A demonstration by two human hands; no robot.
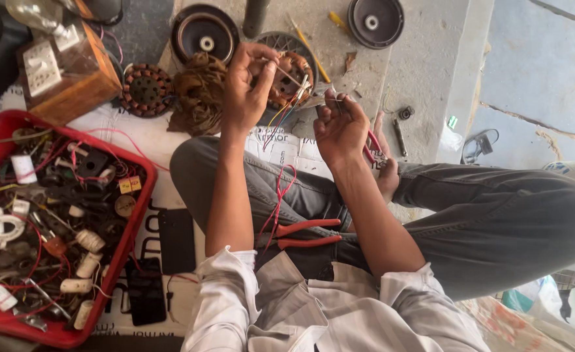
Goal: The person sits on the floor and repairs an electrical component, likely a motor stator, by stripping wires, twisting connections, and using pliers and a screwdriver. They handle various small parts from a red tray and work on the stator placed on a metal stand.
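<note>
The red tray (137,215) beside the person's knee is glossy plastic, its load a tangle of matt capacitors and plastic-sheathed wire. Past the tray, the switch box (72,78) is bare varnished wood with a white plastic switch plate. The stator (145,90) beside that box shows dull coppery windings around dark metal. The floor (424,65) is rough grey concrete. The pliers (307,233) on the lap have smooth red plastic grips; the trousers (496,221) are matt grey cloth.
</note>
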